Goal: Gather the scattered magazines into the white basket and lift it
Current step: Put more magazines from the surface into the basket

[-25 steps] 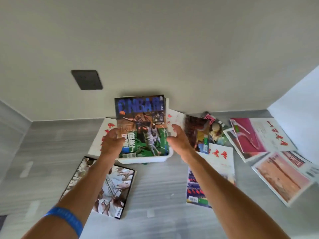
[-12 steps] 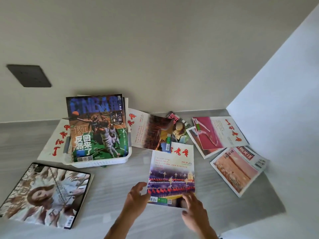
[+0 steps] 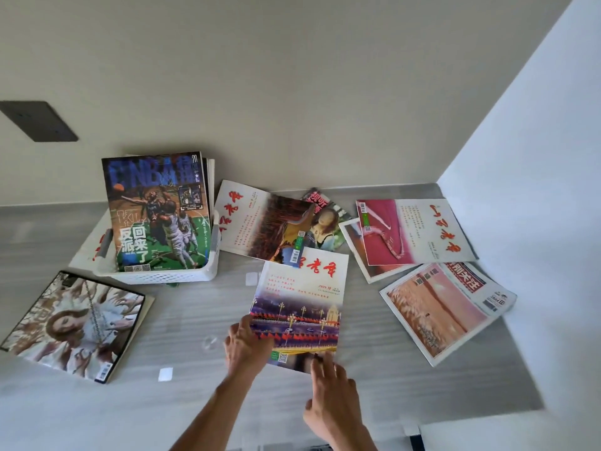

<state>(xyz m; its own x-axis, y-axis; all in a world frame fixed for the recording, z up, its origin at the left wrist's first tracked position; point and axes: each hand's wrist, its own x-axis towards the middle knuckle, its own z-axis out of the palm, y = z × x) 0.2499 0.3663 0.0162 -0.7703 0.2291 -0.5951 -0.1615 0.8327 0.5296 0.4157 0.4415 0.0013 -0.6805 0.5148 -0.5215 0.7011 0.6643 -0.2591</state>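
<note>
Gripping near-left corner of red-titled night-skyline magazine [image 3: 300, 307] with left hand [image 3: 247, 345]; right hand [image 3: 331, 395] spread at near edge, fingertip contact blurred. White plastic slatted basket [image 3: 169, 275] rear-left on grey desk [image 3: 195, 320], basketball magazine [image 3: 159, 213] upright inside. Bare desk strip between. Forearms cut off below.

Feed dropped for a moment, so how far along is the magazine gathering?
Early. Done: the NBA magazine stands in the white basket. In hand: both hands, left and right, are at the near edge of the red-title magazine. Left: the large portrait magazine, several magazines by the wall, then lifting the basket.
</note>
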